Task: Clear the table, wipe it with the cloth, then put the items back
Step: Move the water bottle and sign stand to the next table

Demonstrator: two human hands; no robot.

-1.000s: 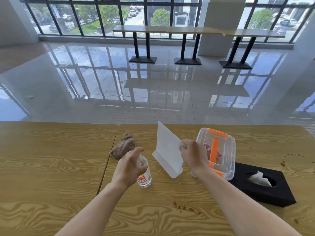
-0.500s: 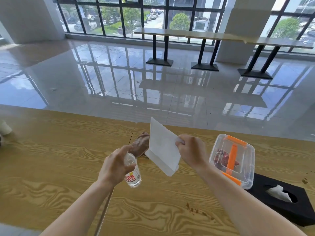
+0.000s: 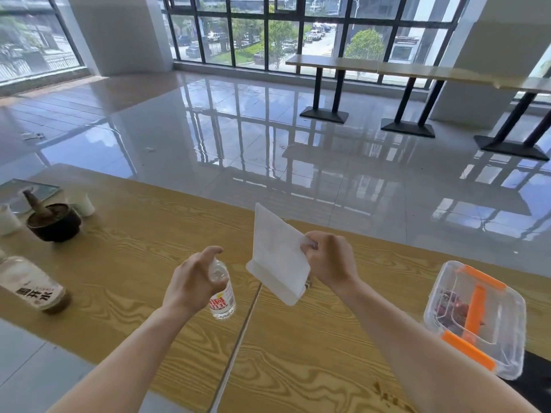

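Note:
My left hand [image 3: 193,283] grips a small clear water bottle [image 3: 223,296] with a red label, lifted above the wooden table [image 3: 313,368]. My right hand [image 3: 329,260] pinches the top edge of a white sign stand [image 3: 275,254], also lifted off the table. A clear plastic box [image 3: 474,317] with orange clips and handle sits on the table at the right. The brown cloth is hidden from view.
On the left table stand a dark bowl [image 3: 55,223] with a pestle, white cups [image 3: 85,204], a flat tablet-like slab [image 3: 32,190] and a lying bottle [image 3: 29,283]. A seam [image 3: 235,350] runs between the two tables. A black tissue box corner [image 3: 536,383] shows bottom right.
Both hands have carried the bottle and the sign stand leftward, past the table seam. The view has swung left, bringing the left table's items into sight. The cloth has dropped out of sight.

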